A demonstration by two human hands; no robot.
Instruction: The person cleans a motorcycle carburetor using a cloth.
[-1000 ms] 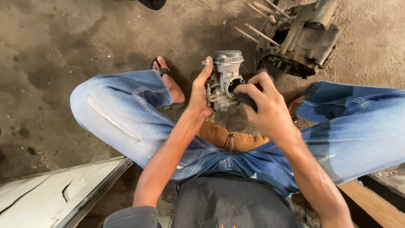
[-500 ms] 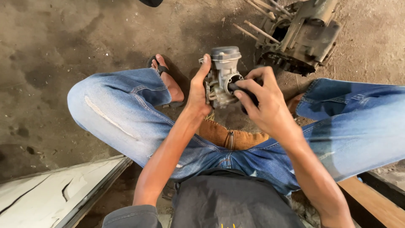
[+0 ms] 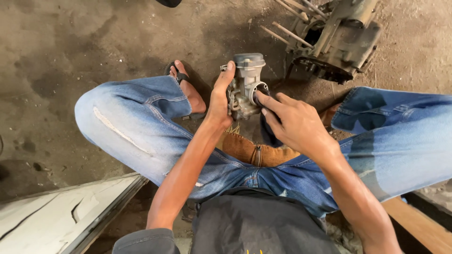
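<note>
Between the knees, above the dirt floor point(image 3: 70, 42), a grey metal carburetor point(image 3: 245, 87) is held up off the ground, approx. at mid-frame. It is gripped by the left hand point(image 3: 220, 101): palm pressed to its left side, thumb laid up along the body, other fingers wrapped behind and hidden. The grip looks meant to steady the part so the bore stays reachable from the right.

The right hand point(image 3: 294, 124) is set against the round opening on the carb's right face; its fingers point(image 3: 268, 101) are partly curled, with a dark item, prob. a rubber piece or rag, pinched at the mouth. What exactly is pinched cannot be told.

Long axis of the carburetor runs roughly vertical in view, cap end up and away from the body, lower end toward the lap. The bore faces right, toward the right hand.

Legs in blue jeans point(image 3: 141, 127) are spread wide, a sandalled foot point(image 3: 186, 87) just left of the carb. An engine block point(image 3: 339, 40) w/ protruding studs lies on the floor beyond, well apart.
</note>
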